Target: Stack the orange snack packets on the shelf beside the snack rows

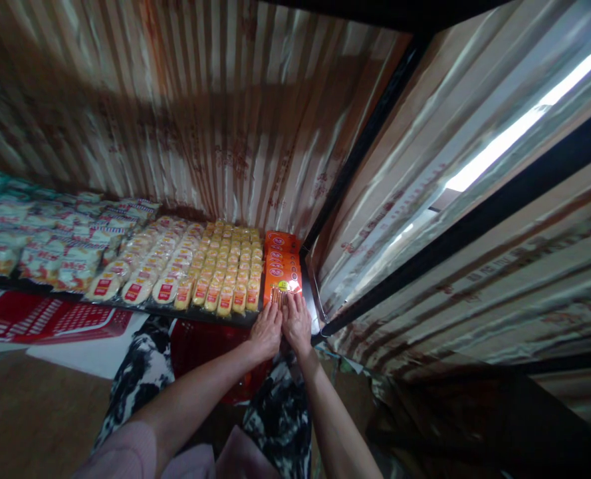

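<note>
Through the head camera I have both hands at the front edge of the shelf [240, 320], close to its right front corner. My left hand [268, 329] and right hand [296, 322] lie side by side, fingers stretched forward and held near together, their tips on the near end of the front orange packet [282, 283]. I cannot tell whether the thumbs pinch it from below or the fingers simply rest on it. The orange packets overlap in a column from the front edge to the back edge, at the shelf's right end.

Directly left of them stand rows of yellow wrapped cakes [228, 266], then round wrapped biscuits [145, 266], then white printed packets [80, 256], with green packets [6, 186] toward the back left corner. A black post [357, 143] rises at the right back corner, and a black bar [425, 259] slants away from the right front corner, hemming in my right side. Corrugated sheeting [200, 113] closes off the back. Below the front edge sits a red basket [96, 324].
</note>
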Demonstrator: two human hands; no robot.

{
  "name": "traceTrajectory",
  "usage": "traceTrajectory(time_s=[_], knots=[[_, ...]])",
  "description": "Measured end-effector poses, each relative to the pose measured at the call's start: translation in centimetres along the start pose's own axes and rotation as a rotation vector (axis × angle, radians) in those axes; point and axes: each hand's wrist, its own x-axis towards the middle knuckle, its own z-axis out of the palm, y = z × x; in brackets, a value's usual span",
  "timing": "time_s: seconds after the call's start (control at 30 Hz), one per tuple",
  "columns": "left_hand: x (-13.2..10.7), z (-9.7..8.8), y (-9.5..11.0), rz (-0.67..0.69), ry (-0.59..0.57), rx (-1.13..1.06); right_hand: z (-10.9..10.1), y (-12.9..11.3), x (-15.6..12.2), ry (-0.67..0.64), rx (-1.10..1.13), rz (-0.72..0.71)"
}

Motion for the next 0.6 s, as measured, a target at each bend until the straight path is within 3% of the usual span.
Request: traceTrajectory(time_s=[0.13,0.37,0.5,0.6], knots=[[-0.5,0.4,-0.2,0.022,0.024,-0.015,-0.9,-1.4,0.2,0.047,0.021,0.007],[-3.5,0.1,-1.4,0.132,0.193,-0.125,-2.5,-5.4,-2.1,0.042,0.287,-0.026],[-6.4,0.4,-2.9,0.084,0.166,-0.14,-2.4,-7.8,-4.8,-0.064,0.436,-0.027],[-8.8,1.1,-4.4,0.021,0.091,-0.13,-2.0,-9.6,-6.9,-0.239,0.416,-0.022]])
